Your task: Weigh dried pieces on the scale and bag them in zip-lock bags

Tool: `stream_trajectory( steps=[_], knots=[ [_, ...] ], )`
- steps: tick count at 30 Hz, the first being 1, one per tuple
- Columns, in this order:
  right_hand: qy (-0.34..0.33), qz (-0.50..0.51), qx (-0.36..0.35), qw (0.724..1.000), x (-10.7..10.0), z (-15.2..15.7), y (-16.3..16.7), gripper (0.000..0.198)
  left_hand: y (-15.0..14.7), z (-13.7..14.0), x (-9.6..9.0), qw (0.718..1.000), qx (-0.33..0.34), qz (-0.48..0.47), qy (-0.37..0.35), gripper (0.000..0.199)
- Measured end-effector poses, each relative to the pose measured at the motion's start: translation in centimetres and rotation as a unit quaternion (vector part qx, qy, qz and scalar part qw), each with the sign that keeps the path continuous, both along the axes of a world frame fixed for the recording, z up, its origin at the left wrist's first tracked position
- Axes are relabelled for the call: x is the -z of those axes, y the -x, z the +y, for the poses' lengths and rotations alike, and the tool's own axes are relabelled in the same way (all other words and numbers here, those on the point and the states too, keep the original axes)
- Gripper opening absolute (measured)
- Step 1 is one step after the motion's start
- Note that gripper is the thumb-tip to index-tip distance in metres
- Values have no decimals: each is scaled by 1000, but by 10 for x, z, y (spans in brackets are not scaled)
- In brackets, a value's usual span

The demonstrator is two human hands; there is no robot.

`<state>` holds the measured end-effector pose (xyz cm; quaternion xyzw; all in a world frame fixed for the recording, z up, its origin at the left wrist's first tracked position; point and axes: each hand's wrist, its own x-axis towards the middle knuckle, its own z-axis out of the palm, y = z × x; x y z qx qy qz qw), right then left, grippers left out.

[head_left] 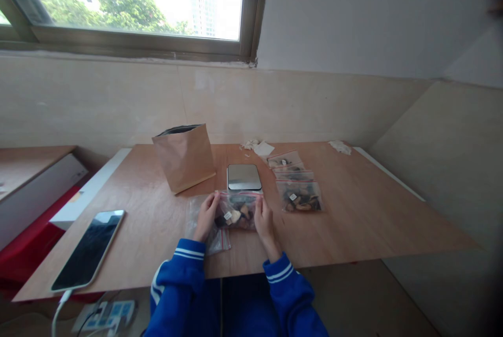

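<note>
A clear zip bag [238,212] with dark and tan dried pieces and a small white packet hangs between my two hands. My left hand [207,215] pinches its upper left corner, and my right hand [264,220] grips the upper right corner by the red-lined seal. Under and beside my left hand lie clear plastic bags [218,242] that look flat. Just beyond the held bag sits a small scale with a silver top [244,176]. To the right, another filled zip bag [301,198] lies on the table, with more filled bags [285,161] overlapping behind it.
An upright brown paper bag [184,158] with an open top stands behind on the left. A phone [89,251] with a white cable lies at the left front. White scraps [262,148] lie along the back edge of the wooden table [369,211], below the window wall.
</note>
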<state>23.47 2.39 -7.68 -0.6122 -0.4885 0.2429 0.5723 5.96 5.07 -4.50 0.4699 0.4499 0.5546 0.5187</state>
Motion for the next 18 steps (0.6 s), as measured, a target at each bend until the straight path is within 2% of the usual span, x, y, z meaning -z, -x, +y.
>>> stream_trajectory(
  steps=[8,18],
  knots=[
    [-27,-3,37,999,-1,-1,-3,48,7,8,12,999,-24,15,-20,33],
    [-23,39,74,996,4,4,-6,50,8,5,11,1000,-14,12,-22,30]
  ],
)
